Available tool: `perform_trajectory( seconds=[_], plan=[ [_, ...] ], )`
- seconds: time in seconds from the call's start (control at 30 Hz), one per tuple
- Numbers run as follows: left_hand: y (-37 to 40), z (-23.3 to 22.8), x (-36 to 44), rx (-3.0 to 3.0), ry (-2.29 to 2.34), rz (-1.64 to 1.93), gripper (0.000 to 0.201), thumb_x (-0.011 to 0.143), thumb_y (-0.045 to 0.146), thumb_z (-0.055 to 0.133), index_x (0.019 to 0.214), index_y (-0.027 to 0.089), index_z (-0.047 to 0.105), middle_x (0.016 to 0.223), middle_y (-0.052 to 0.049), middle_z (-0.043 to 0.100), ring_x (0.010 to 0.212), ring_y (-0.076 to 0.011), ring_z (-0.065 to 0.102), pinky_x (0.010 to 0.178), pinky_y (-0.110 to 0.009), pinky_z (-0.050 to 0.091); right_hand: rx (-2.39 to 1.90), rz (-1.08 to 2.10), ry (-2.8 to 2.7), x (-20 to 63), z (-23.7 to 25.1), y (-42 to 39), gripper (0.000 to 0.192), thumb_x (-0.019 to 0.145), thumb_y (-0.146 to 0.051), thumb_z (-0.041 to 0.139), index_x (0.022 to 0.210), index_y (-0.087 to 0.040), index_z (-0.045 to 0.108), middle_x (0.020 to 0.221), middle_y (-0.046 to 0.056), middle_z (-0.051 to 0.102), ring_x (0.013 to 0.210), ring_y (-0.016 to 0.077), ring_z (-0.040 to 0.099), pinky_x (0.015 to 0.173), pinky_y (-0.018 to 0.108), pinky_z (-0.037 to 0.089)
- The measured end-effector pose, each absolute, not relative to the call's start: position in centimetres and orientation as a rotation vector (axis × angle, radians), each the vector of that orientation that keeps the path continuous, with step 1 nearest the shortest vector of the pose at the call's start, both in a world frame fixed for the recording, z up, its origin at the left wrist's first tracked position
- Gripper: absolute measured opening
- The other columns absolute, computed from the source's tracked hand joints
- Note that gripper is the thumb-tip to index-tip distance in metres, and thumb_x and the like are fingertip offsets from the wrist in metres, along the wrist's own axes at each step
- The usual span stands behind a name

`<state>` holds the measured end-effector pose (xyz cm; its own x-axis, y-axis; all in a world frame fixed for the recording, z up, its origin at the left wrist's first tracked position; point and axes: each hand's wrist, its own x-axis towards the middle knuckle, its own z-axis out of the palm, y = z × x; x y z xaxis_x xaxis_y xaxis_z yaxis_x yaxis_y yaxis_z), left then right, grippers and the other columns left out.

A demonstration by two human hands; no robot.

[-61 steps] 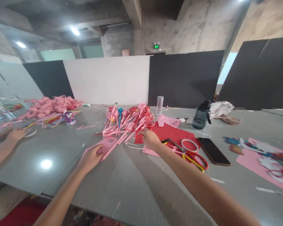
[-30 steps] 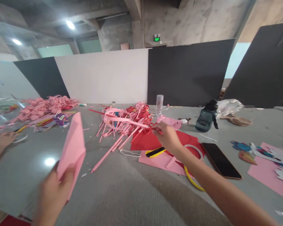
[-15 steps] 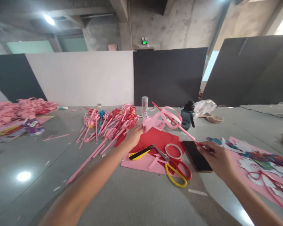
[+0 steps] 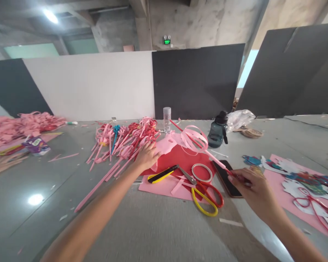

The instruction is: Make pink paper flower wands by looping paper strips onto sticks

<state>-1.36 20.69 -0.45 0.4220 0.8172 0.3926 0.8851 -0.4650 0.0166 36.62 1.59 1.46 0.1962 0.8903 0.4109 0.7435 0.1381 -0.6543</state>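
My right hand [image 4: 253, 187] pinches the lower end of a pink paper lantern stick [image 4: 196, 140], whose looped pink strips hang above the red paper sheet [image 4: 180, 158]. My left hand [image 4: 146, 155] reaches across to the right edge of the pile of pink and red paper sticks [image 4: 123, 142] and touches a torn pink paper piece [image 4: 165, 145]; whether it grips anything I cannot tell. A black phone [image 4: 226, 174] lies just under my right hand.
Yellow and red scissors [image 4: 205, 194], a tape ring [image 4: 202, 171] and a yellow utility knife [image 4: 161, 174] lie on pink paper [image 4: 158, 185]. A dark water bottle [image 4: 217, 130] and a clear bottle [image 4: 167, 118] stand behind. Coloured cutouts [image 4: 303, 182] lie right; another pink pile [image 4: 27, 125] left.
My right hand lifted one lantern stick from the pile and carried it right, above the phone. My left hand dropped the pink sheet it had raised and reached to the pile's right edge.
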Motion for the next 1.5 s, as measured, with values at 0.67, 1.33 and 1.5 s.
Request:
perform_trajectory(
  seconds=[0.67, 1.33, 1.5],
  plan=[
    [16.8, 0.4, -7.9, -2.181, -2.075, -0.318, 0.032, 0.099, 0.022, 0.042, 0.103, 0.014, 0.072, 0.101, -0.019, 0.077, 0.097, -0.0334, 0.074, 0.083, -0.039, 0.052, -1.756, 0.318, -1.682, 33.5, 0.5, 1.3, 0.034, 0.082, -0.049, 0.055, 0.085, -0.022, 0.075, 0.074, 0.004, 0.065, 0.068, 0.0209, 0.059, 0.063, 0.032, 0.045],
    [14.5, -0.8, -4.6, -2.587, -1.775, -0.599, 0.043, 0.097, 0.027, 0.055, 0.138, 0.035, 0.067, 0.109, -0.009, 0.079, 0.096, -0.0273, 0.073, 0.081, -0.033, 0.05, -1.787, 0.311, -1.602, 34.3, -0.3, 1.6, 0.036, 0.081, -0.052, 0.058, 0.088, -0.021, 0.076, 0.076, 0.005, 0.064, 0.069, 0.0221, 0.057, 0.064, 0.034, 0.043],
    [14.4, -0.1, -5.1, -2.57, -1.799, -0.699, 0.04, 0.093, 0.034, 0.059, 0.131, 0.029, 0.072, 0.112, -0.015, 0.077, 0.1, -0.0354, 0.072, 0.088, -0.044, 0.051, -1.766, 0.293, -1.626, 33.0, -0.3, 1.2, 0.032, 0.083, -0.047, 0.058, 0.087, -0.02, 0.075, 0.074, 0.004, 0.061, 0.068, 0.0205, 0.056, 0.064, 0.033, 0.042]
  ],
)
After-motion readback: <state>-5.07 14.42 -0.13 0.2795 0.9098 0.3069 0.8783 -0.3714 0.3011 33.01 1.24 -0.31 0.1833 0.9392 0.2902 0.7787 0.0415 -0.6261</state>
